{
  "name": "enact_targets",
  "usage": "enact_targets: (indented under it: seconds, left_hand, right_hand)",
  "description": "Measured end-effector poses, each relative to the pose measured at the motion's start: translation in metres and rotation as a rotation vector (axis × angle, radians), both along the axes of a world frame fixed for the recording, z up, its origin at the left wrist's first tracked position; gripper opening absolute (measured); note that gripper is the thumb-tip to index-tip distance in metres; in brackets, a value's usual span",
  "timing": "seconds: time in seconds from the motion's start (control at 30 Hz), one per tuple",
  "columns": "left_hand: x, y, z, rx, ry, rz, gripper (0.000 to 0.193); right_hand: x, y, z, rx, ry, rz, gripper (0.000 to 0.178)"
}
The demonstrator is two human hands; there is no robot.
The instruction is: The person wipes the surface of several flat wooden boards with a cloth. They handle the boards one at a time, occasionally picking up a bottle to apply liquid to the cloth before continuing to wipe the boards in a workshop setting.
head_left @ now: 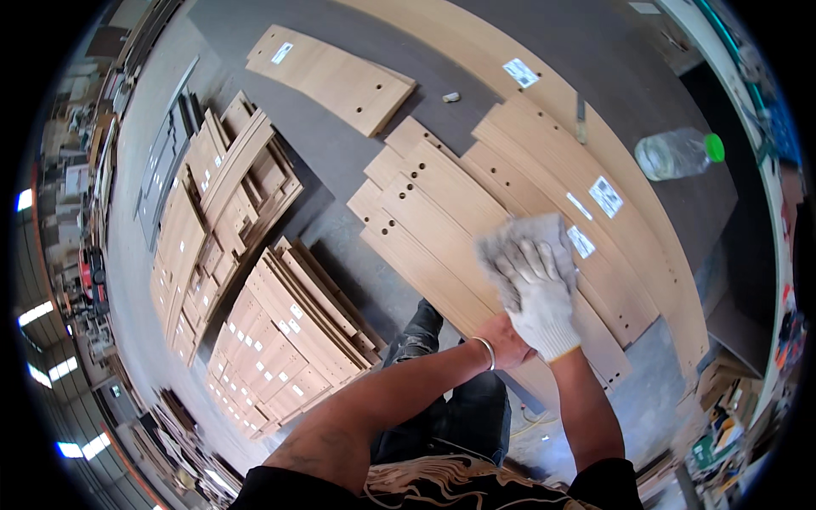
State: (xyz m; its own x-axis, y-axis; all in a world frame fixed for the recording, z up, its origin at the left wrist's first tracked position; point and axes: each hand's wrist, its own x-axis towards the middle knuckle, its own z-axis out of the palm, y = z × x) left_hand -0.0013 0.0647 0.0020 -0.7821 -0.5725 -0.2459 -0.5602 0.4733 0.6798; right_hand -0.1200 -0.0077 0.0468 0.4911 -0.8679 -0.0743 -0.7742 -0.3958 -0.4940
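My right hand (535, 289), in a white knitted glove, lies over a grey fuzzy cloth (557, 231), holding it against the light wood panels. Its fingers are stretched out over the cloth. My bare left hand (508, 342), with a bracelet at the wrist, is close beside the glove's cuff; its fingers are mostly hidden. Several long wood panels (450, 212) with dark round holes lie side by side on the dark table (314, 76) below my hands. White labels (606, 197) are stuck on some of them.
A clear plastic bottle (671, 155) with a green cap lies at the right. A loose panel (331, 76) rests at the far side near a small pale piece (451, 98). A flat-bladed tool (580, 119) lies on the long curved panel. Stacked panels (289, 331) stand at the left.
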Motion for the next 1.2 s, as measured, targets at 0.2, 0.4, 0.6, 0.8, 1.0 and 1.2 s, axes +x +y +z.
enact_targets:
  seconds: [0.2,0.4,0.6,0.8,1.0,1.2]
  left_hand:
    - [-0.022,0.008,-0.029,-0.243,0.046,0.141,0.060]
    - [-0.015,0.003,-0.016,-0.291,0.053,0.119,0.067]
    - [-0.026,0.021,-0.030,-0.455,-0.067,0.018,0.062]
    - [-0.016,-0.004,-0.002,-0.225,-0.071,-0.118,0.062]
    - [-0.025,0.004,-0.030,0.185,0.243,0.213,0.061]
    - [-0.030,0.001,-0.024,-0.573,-0.392,-0.170,0.060]
  right_hand:
    - [0.148,-0.136,-0.019,-0.247,0.015,0.067,0.058]
    - [0.183,-0.097,-0.040,-0.215,-0.039,0.406,0.047]
    - [0.177,-0.082,-0.017,-0.069,-0.020,0.498,0.053]
    - [0.180,-0.099,-0.017,-0.213,0.069,0.354,0.055]
    - [0.203,-0.111,-0.016,-0.168,-0.048,0.253,0.053]
    - [0.160,-0.071,-0.033,-0.180,0.034,0.181,0.058]
